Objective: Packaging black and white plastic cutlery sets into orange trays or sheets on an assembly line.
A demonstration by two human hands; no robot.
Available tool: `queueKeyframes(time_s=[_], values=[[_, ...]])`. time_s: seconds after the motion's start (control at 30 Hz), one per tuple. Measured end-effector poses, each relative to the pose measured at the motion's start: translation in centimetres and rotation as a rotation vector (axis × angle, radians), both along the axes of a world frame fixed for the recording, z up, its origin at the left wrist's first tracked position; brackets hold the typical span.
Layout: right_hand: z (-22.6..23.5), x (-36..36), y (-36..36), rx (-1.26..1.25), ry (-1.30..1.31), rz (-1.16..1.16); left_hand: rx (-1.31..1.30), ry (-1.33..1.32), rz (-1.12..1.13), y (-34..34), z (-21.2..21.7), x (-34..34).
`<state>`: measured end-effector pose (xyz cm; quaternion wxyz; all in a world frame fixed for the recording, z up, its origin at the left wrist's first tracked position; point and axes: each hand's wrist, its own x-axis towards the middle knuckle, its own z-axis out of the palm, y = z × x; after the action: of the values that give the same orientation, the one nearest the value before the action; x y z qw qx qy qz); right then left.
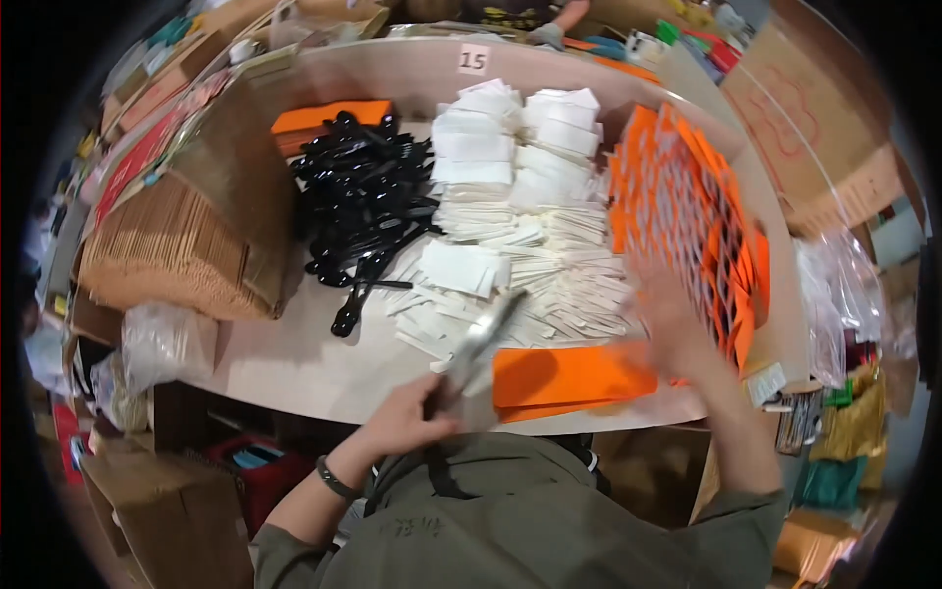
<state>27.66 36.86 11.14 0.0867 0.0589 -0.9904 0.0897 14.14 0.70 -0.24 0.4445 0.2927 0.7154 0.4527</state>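
A stack of brown cardboard sleeves (172, 250) sits at the far left of the tabletop (294, 358), beside a heap of black plastic utensils (363, 201). The left hand (407, 417) is raised at the near edge, fingers closed around a blurred bundle of white packets (481, 344) that tilts up to the right. White paper packets (510, 206) are piled at centre. An orange envelope (569, 378) lies flat nearby. The right hand (672, 329), motion-blurred, reaches toward upright orange envelopes (687, 211); I cannot tell its grip.
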Motion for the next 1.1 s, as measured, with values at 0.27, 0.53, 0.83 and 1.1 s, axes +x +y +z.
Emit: queueKeyframes(time_s=[0.27,0.53,0.83,1.1], values=[[-11.5,-1.0,-12.0,-0.097,0.053,0.137,-0.029,0.002,-0.134,2.4,2.6,2.1],[-12.1,-3.3,-15.1,-0.280,-0.238,-0.384,-0.230,0.763,0.172,-2.4,0.2,1.8],[-11.1,-6.1,-18.0,-0.491,-0.231,-0.121,-0.051,0.851,-0.146,-0.8,0.9,-1.3],[6.5,-3.3,18.6,-0.264,0.824,-0.803,0.164,0.972,0.162,-6.9,-3.5,-5.4]])
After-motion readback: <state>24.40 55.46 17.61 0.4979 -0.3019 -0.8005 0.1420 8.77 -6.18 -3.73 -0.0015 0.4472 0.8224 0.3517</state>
